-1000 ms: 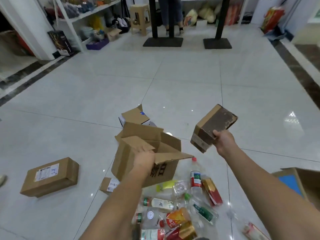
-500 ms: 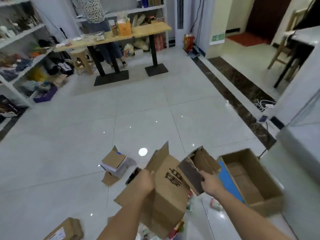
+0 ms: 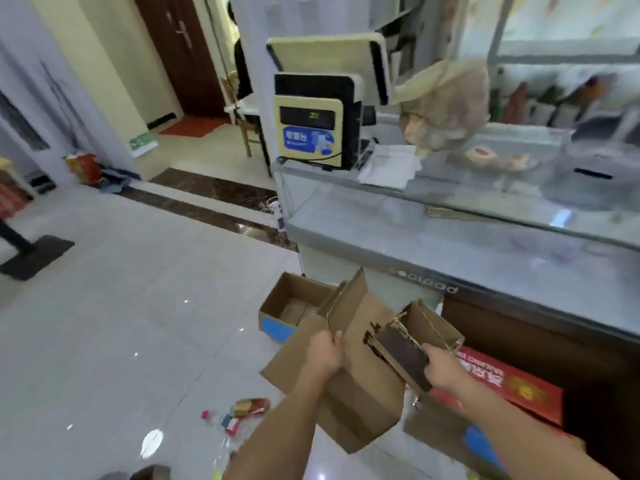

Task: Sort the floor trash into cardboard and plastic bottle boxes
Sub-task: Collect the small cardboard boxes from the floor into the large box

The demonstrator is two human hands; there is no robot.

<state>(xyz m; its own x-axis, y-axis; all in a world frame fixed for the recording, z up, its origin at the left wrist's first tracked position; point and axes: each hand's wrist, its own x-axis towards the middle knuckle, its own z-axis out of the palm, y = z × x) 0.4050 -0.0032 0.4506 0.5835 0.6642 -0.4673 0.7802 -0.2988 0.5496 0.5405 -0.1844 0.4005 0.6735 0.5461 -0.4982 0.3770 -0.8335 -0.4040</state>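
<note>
Left hand (image 3: pixel 323 355) grips a large cardboard box (image 3: pixel 356 382), right hand (image 3: pixel 441 370) a smaller box (image 3: pixel 412 341)

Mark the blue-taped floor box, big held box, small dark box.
Open brown cardboard box with blue tape (image 3: pixel 276 329): head view, taped wall.
Large brown cardboard box (image 3: pixel 362 393): head view, broad side.
Small dark-sided cardboard box (image 3: pixel 401 355): head view, dark panel.

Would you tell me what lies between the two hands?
Head view: the large cardboard box in the left hand and the small box in the right hand.
</note>
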